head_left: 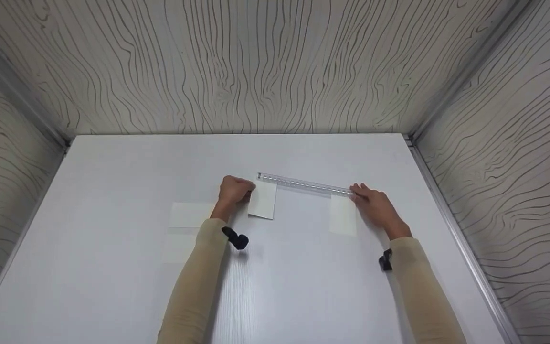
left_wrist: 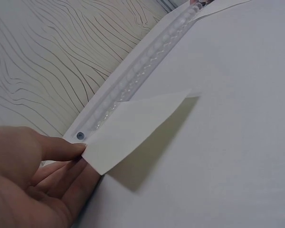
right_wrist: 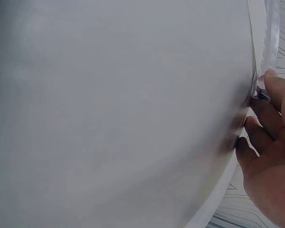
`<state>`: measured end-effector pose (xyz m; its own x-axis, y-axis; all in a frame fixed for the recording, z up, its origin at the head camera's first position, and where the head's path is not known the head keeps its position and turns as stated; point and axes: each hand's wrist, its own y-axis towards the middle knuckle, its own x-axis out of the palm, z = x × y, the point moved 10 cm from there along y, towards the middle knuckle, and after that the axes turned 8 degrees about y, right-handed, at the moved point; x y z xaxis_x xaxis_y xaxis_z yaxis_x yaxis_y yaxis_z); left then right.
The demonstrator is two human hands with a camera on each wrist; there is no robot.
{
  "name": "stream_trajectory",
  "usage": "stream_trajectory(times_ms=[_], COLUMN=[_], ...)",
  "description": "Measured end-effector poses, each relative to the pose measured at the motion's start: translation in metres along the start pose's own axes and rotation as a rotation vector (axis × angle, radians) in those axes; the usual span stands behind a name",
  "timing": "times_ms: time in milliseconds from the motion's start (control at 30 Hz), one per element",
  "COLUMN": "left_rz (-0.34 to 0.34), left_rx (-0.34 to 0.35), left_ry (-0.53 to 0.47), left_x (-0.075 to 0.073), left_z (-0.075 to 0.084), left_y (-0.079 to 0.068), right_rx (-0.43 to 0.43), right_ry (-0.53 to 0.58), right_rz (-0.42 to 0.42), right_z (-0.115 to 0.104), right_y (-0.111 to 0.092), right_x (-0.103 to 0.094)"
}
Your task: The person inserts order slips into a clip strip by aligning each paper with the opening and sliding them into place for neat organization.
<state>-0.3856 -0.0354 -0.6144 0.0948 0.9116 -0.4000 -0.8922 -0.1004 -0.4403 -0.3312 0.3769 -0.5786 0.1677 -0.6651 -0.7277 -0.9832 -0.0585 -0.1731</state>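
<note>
My left hand pinches one corner of a small cream paper sheet between thumb and fingers. That sheet tilts up off the white table, its shadow showing under it in the left wrist view. Just beyond its top edge runs a long transparent plastic strip with a row of bumps and a dark dot at its end. The strip's other end is held by my right hand, thumb against fingers around a dark spot. A second cream sheet lies below that end, close to the right fingers.
Two more pale sheets lie left of my left forearm, an upper one and a fainter lower one. Wood-grain panels stand behind and at both sides of the white table. A black device sits at the left wrist.
</note>
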Motion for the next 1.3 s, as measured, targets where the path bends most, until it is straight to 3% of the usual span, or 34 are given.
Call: stream_trajectory(times_ms=[367, 1100, 1300], left_rz=[-0.020, -0.014, -0.036], left_rx=[0.015, 0.032, 0.031], left_ry=[-0.022, 0.032, -0.009], left_x=[0.003, 0.011, 0.016], left_z=[0.004, 0.009, 0.010], left_y=[-0.005, -0.005, -0.005], right_rx=[-0.019, 0.000, 0.011], right_ry=[-0.006, -0.004, 0.003], right_rz=[0.002, -0.013, -0.008], right_z=[0.003, 0.003, 0.003], right_y=[0.000, 0.001, 0.002], right_x=[-0.001, 0.000, 0.001])
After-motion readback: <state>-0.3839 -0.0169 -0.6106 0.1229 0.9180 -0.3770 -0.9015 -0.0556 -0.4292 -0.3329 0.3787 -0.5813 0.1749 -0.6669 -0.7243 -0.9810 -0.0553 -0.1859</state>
